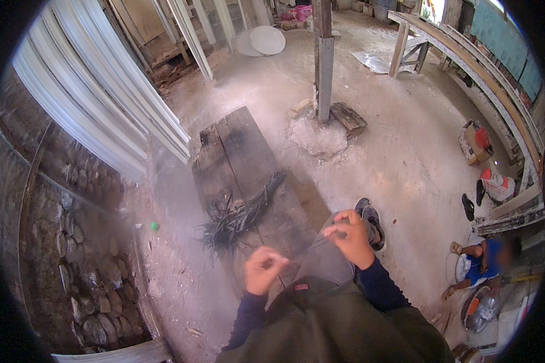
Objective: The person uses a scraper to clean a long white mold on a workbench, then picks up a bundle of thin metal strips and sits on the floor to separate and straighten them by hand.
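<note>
A bundle of thin black strips [242,212], frayed at its near left end, lies across a dark wooden bench [233,142] in front of me. Just nearer to me than the bundle, above my lap, my left hand [264,270] is closed in a pinch. Its fingers are slightly blurred, and anything between them is too small to make out. My right hand [350,237] is held farther right above my thigh, thumb and forefinger pinched. A thin dark strand [319,242] seems to run from its fingertips toward the left hand. The hands are apart.
White corrugated sheets [97,78] lean at the left, above stacked stones [97,290]. A wooden post [323,78] stands on a rough concrete base ahead. Along the right runs a long wooden table [478,66]. Another person [487,260] sits low at the right, beside a basket [475,305].
</note>
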The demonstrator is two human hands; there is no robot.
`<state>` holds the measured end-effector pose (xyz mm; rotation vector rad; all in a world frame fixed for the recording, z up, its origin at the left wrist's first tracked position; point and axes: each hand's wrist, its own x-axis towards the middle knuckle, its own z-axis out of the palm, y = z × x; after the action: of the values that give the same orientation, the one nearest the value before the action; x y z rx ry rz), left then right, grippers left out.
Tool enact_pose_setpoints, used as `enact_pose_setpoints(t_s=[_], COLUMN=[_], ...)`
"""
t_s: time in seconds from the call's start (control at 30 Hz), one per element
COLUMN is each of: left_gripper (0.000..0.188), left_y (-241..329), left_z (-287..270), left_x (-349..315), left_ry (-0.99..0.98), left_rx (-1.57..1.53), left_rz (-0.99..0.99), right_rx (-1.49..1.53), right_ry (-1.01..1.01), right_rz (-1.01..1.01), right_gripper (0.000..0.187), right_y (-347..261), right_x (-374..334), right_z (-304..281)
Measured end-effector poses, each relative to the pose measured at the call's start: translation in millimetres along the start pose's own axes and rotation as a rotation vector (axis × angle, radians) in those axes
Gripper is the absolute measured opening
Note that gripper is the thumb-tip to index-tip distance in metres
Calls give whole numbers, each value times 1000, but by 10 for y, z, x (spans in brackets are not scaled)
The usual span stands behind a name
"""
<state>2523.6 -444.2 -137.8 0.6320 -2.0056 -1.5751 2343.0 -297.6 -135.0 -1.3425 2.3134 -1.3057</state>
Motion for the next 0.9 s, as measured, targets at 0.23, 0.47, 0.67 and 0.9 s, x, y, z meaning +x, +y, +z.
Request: enact_pose_setpoints(t_s=[0.23, 0.47, 0.67, 0.9], left_gripper=[8, 1, 9, 12], left_y=[-187, -82, 93, -197], left_z=[-61, 120, 534, 391], left_x=[62, 35, -196, -301], left_ry=[406, 255, -397, -358], left_rx=[-31, -13, -58, -141], left_rz=[-124, -4, 172, 102], right_rx=[722, 712, 438, 228], right_ry=[-671, -523, 255, 161], right_rz=[-235, -16, 216, 246], right_gripper=[17, 9, 15, 24], right_y=[-495, -330, 258, 322], right_x=[-90, -3, 255, 144], right_z=[12, 81, 415, 685])
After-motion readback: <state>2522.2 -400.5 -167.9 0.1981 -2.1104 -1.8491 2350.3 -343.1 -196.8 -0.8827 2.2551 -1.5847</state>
